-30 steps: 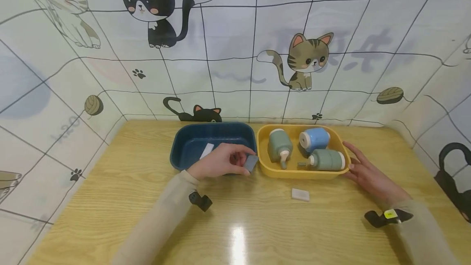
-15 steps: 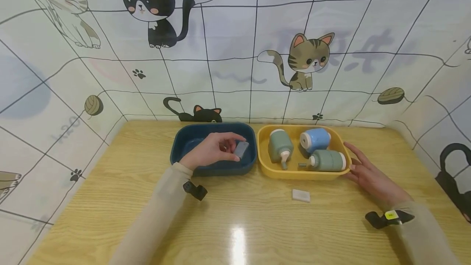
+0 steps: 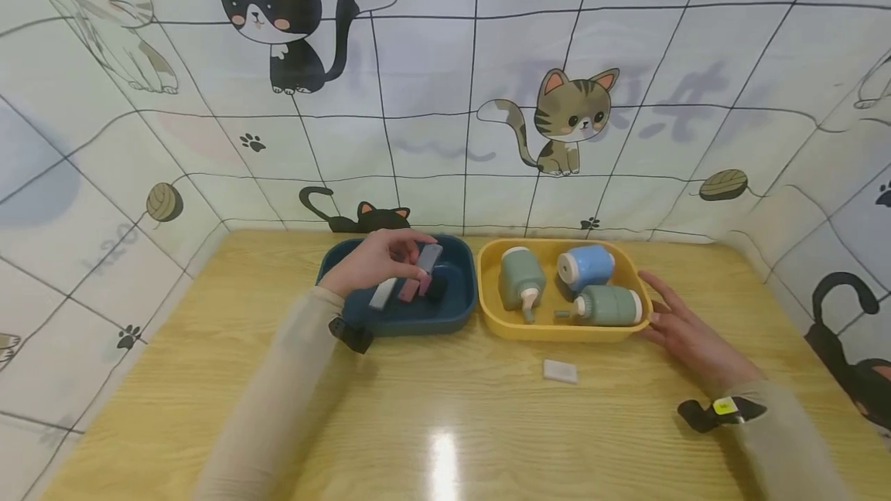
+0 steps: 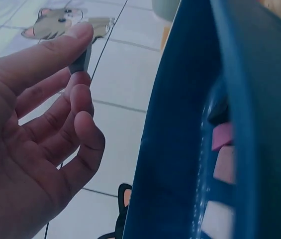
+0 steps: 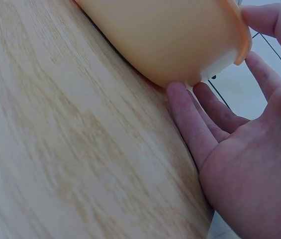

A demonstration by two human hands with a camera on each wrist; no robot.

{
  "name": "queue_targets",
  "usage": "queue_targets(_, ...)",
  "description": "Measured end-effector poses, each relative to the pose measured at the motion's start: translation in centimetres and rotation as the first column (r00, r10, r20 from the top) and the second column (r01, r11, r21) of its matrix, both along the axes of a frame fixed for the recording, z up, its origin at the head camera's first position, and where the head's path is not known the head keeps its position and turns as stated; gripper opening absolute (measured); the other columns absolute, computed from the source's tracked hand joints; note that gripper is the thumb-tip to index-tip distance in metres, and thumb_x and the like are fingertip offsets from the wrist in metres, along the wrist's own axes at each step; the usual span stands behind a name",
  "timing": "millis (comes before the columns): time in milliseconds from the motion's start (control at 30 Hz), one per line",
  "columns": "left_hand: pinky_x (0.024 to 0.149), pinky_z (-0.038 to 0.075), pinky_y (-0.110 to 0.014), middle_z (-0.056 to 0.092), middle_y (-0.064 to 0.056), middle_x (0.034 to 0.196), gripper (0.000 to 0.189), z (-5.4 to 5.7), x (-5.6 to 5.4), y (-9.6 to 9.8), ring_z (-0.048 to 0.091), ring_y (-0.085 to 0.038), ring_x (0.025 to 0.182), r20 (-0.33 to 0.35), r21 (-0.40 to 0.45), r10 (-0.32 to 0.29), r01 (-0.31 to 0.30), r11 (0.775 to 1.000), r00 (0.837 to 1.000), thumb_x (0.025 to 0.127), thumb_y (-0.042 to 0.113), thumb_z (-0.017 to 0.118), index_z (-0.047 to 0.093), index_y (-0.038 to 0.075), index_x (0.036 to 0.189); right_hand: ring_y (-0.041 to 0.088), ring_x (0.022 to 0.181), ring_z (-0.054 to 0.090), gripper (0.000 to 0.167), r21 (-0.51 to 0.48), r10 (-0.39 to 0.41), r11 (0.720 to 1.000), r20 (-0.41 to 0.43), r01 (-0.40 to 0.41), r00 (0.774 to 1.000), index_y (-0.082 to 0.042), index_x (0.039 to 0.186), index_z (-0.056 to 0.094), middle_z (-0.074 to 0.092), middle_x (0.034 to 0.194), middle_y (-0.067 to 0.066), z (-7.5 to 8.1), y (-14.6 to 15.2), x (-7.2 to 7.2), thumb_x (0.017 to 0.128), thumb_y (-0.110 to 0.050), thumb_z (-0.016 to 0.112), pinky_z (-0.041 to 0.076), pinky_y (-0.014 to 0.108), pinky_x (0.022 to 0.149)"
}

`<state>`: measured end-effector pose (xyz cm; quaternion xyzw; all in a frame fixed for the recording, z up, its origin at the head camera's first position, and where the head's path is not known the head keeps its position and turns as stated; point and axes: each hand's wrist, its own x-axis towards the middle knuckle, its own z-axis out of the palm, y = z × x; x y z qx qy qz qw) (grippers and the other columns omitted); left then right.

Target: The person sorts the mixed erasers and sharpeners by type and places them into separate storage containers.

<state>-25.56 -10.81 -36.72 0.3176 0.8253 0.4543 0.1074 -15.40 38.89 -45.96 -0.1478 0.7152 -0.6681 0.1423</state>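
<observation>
My left hand (image 3: 379,260) pinches a small grey rectangular block (image 3: 429,257) between thumb and fingertips. It is above the dark blue bin (image 3: 445,323), toward its far side. Inside the bin lie a white block (image 3: 382,294), a dusky pink block (image 3: 408,290), a brighter pink block (image 3: 425,283) and a black block (image 3: 437,289). In the left wrist view the grey block (image 4: 82,60) shows edge-on at the fingertips. With fairly straight fingers, my right hand (image 3: 696,339) touches the right end of the yellow bin (image 3: 557,331); the right wrist view shows fingertips at its wall and rim.
The yellow bin stands right beside the blue one. It holds two grey-green pump bottles (image 3: 522,277) and a blue bottle-like item (image 3: 588,266). A white block (image 3: 560,371) lies on the wooden table (image 3: 501,424) in front. A cat-print wall covering (image 3: 431,83) rises behind.
My left hand has carried the grey block left and away from me, from the blue bin's right front corner to above its far side. The right hand keeps touching the yellow bin.
</observation>
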Motion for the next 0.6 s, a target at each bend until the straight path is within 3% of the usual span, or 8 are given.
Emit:
queue_targets(333, 0.067, 0.045, -0.033, 0.058, -0.007, 0.083, 0.046, 0.3, -1.9, -0.9, 0.054, -0.023, 0.072, -0.055, -0.01, 0.021, -0.022, 1.0, 0.998, 0.082, 0.006, 0.077, 0.062, 0.006, 0.126, 0.001, 0.12, 0.049, 0.063, 0.004, 0.001, 1.0, -0.012, -0.001, 1.0, -0.026, 0.157, 0.002, 0.023, 0.144, 0.004, -0.5, 0.0, -0.1, 0.106, -0.007, 0.034, 0.042, 0.021, 0.095)
queue_targets(600, 0.072, 0.046, -0.035, 0.06, -0.007, 0.086, 0.047, 0.6, -2.6, -1.7, 0.057, -0.023, 0.077, -0.082, -0.065, 0.071, -0.077, 0.995, 0.994, 0.082, 0.008, 0.078, 0.061, 0.006, 0.127, 0.002, 0.121, 0.049, 0.063, -0.029, 0.019, 0.999, -0.034, -0.02, 0.999, -0.024, 0.157, 0.002, 0.028, 0.14, -0.004, -0.4, 0.0, -0.1, 0.105, -0.006, 0.034, 0.043, 0.022, 0.094)
